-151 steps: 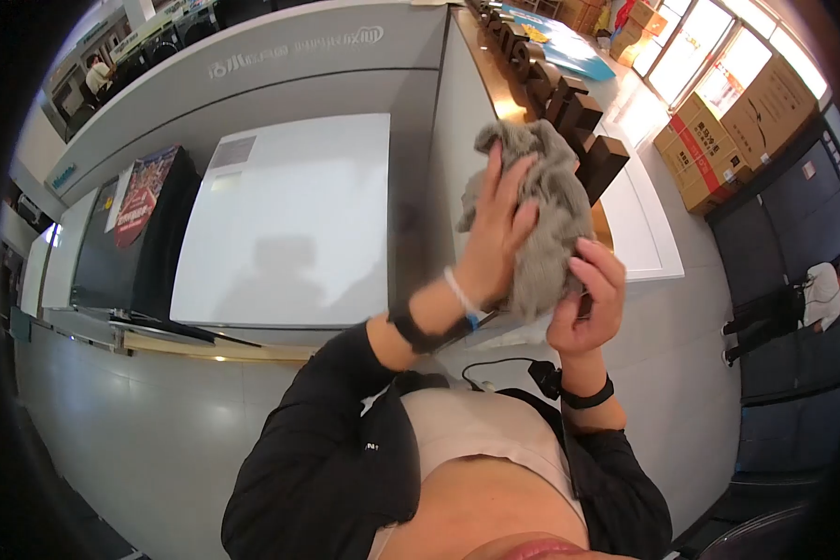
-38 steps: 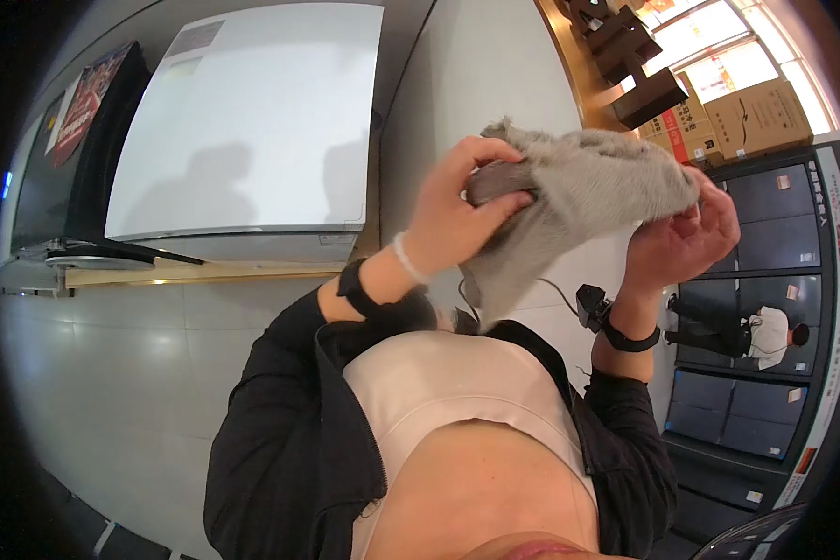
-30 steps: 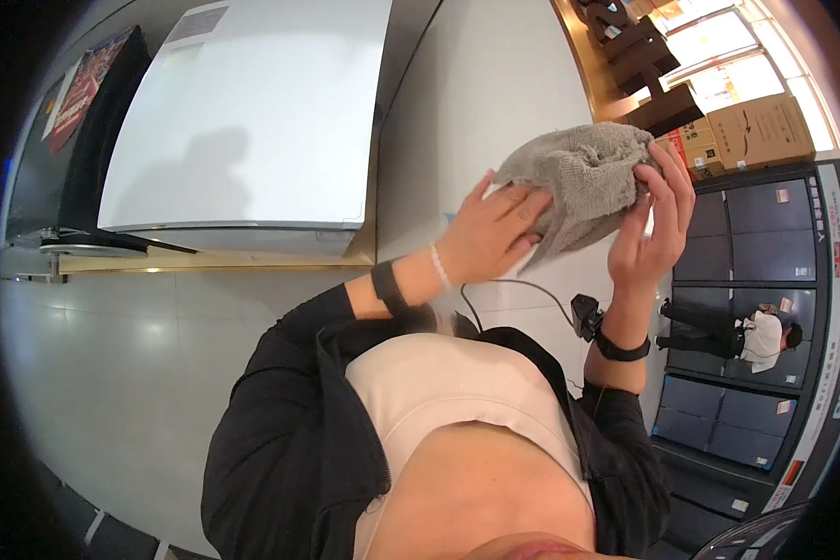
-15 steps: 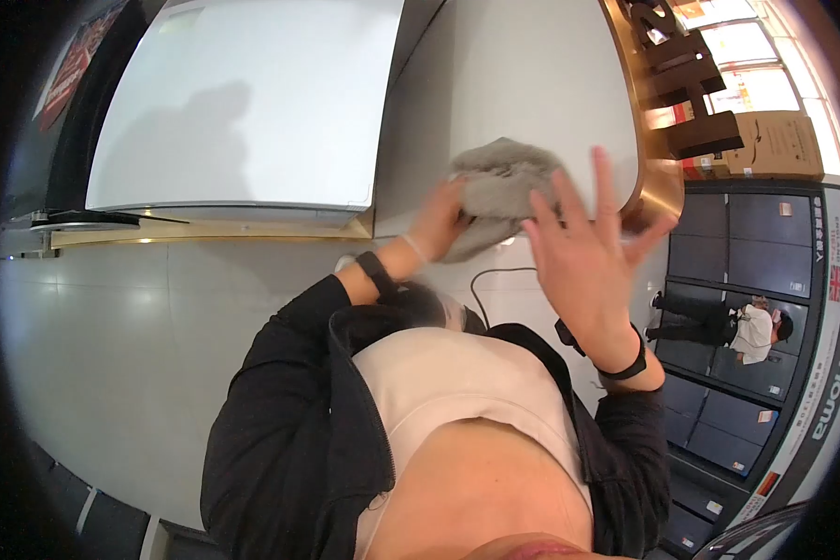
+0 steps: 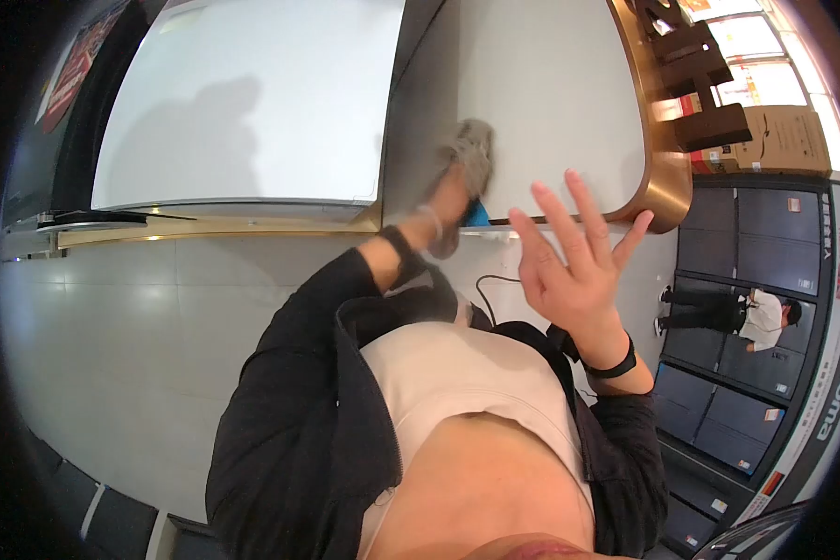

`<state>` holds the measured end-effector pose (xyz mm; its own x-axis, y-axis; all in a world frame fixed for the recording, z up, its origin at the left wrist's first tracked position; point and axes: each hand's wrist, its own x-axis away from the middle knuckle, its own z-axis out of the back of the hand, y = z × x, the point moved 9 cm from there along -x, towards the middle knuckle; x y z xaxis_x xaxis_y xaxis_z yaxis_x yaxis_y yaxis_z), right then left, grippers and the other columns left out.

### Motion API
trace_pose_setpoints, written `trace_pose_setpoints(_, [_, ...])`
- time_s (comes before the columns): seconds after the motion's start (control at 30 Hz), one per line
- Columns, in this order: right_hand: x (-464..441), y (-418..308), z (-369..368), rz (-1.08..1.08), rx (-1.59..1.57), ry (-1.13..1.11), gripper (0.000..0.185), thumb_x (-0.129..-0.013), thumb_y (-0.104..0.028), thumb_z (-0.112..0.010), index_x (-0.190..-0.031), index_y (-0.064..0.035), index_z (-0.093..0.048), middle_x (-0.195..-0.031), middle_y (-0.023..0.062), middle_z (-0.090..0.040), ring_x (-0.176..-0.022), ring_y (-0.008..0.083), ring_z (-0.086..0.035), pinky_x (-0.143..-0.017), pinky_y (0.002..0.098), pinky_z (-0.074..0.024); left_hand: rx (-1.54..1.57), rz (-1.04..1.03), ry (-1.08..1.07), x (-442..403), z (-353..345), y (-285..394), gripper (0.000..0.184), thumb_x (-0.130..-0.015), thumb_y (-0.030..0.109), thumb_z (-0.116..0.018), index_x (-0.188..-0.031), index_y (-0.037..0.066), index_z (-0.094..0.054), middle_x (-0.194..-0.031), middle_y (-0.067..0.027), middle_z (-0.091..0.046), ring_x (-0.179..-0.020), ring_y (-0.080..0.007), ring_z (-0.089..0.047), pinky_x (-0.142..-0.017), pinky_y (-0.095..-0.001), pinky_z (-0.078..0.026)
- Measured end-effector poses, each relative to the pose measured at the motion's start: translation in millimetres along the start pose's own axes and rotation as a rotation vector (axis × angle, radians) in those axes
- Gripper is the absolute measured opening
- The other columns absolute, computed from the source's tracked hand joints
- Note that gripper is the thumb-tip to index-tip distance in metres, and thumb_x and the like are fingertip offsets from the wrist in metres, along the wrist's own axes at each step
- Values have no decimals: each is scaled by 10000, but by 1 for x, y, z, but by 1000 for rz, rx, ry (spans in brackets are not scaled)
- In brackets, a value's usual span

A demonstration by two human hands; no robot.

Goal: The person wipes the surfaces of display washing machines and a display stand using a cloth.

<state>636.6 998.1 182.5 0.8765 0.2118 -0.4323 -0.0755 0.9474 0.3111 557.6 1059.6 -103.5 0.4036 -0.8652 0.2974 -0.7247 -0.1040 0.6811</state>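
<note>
A grey cloth (image 5: 474, 154), blurred by motion, is bunched in my left hand (image 5: 449, 201) against the pale panel (image 5: 551, 103). Only part of the left fingers shows. A small blue thing (image 5: 477, 215) lies just beside that hand at the panel's lower edge. My right hand (image 5: 569, 266) is raised with its fingers spread and holds nothing, below the panel's rounded corner. Along the panel's right side runs a brass-coloured rim (image 5: 663, 177) with dark raised letters (image 5: 705, 89).
A white-topped appliance (image 5: 261, 112) stands at the left, beside a dark one (image 5: 112, 121). Cardboard boxes (image 5: 784, 140) are at the upper right. A person in a white shirt (image 5: 763, 319) stands by dark cabinets (image 5: 700, 401). A black cable (image 5: 483, 289) hangs near my body.
The cloth has passed from both hands into my left hand, which has moved left to the panel. My right hand has let go and spread its fingers. The view has shifted along the panel.
</note>
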Motion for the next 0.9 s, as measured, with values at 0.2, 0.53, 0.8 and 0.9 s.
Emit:
trace_pose_setpoints(0.2, [7, 20, 9, -100, -63, 72, 305, -762, -64, -583, -992, -202, -727, -1274, -1, -639, -1265, 254, -552, -1173, 631, 1, -1245, -442, 294, -116, 110, -175, 359, -1007, 163, -337, -1262, 11, -539, -1297, -272, -533, -1204, -404, -514, -1032, -466, -397])
trace_pose_setpoints(0.53, [0, 19, 18, -52, -80, 207, 346, -767, -43, -551, -1029, -182, -728, -1242, 35, -643, -1232, 270, -568, -1193, 579, -79, -1191, -365, 118, -23, 57, -18, 309, -900, 1, -442, -1184, -20, -562, -1205, -258, -581, -1149, -422, -543, -978, -471, -442])
trace_pose_setpoints(0.8, [27, 57, 41, -243, -258, 706, 404, -784, 83, -515, -1160, -27, -615, -1271, 197, -548, -1261, 372, -508, -1112, 520, -350, -956, -1094, -211, 58, -71, 144, 488, -845, -10, -509, -1333, -3, -505, -1284, -222, -558, -1201, -412, -505, -1050, -428, -402])
trace_pose_setpoints(0.9, [42, 71, 46, -292, -360, 824, 392, -797, 77, -517, -1185, 38, -558, -1274, 239, -516, -1256, 381, -499, -1070, 486, -418, -843, -1302, -269, 93, -119, 185, 448, -869, 32, -526, -1316, 16, -530, -1297, -210, -553, -1219, -400, -493, -1065, -436, -375])
